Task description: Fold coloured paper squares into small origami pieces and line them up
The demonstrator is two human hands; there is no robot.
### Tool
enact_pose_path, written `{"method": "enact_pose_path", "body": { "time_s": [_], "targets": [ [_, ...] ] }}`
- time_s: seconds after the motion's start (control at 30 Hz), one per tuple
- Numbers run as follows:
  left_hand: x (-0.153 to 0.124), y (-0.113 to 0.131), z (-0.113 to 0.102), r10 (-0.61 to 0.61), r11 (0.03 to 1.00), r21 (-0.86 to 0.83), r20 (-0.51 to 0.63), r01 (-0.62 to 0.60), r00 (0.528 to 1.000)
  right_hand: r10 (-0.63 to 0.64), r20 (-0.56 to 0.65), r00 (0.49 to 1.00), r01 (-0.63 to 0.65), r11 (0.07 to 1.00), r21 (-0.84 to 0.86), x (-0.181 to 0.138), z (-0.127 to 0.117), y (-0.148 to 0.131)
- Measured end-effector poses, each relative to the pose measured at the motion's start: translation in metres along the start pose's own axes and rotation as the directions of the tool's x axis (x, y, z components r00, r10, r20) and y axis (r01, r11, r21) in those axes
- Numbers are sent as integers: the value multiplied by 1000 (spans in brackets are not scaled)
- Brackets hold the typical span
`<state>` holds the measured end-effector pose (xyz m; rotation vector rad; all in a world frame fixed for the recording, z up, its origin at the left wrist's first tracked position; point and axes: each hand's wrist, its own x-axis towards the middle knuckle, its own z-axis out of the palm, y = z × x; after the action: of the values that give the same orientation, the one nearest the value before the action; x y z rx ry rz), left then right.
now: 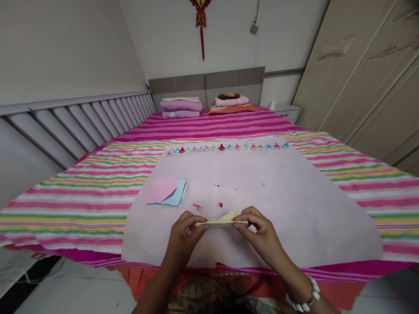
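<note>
A folded pale yellow paper [223, 220] is pinched between both my hands just above the white sheet [294, 205] spread on the bed. My left hand [185, 233] grips its left end with closed fingers. My right hand [258, 231], with a white bead bracelet on the wrist, grips its right end. A small stack of pink and blue paper squares [166, 192] lies to the left of my hands. A row of several small folded paper shapes [225, 148] in mixed colours runs along the sheet's far edge.
The bed has a pink, green and yellow striped cover [81, 192]. Folded bedding [181, 108] and a pillow [231, 101] sit by the headboard. A slatted rail [98, 120] stands left, a wardrobe [366, 78] right. Tiny red paper scraps [197, 206] lie before my hands.
</note>
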<state>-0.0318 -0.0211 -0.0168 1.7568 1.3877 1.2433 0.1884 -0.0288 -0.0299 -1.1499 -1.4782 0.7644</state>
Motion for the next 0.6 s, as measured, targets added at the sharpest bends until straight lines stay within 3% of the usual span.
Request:
{"method": "enact_pose_path", "body": {
  "time_s": [0.17, 0.23, 0.37, 0.47, 0.6],
  "targets": [
    [3, 4, 1, 38, 998, 58, 33, -40, 999, 27, 52, 998, -29, 998, 50, 5, -7, -7],
    [2, 10, 1, -36, 999, 27, 146, 32, 989, 125, 144, 982, -144, 981, 130, 7, -8, -10],
    [-1, 25, 7, -175, 980, -12, 408, 197, 896, 260, 258, 930, -319, 922, 220, 10, -4, -15],
    [-3, 27, 14, -201, 969, -48, 422, 243, 884, 277, 276, 920, -360, 878, 315, 12, 0, -19],
    [-4, 19, 20, -352, 849, -242, 405, 470, 844, 347, 247, 905, -426, 748, 510, 12, 0, -18]
  ]
}}
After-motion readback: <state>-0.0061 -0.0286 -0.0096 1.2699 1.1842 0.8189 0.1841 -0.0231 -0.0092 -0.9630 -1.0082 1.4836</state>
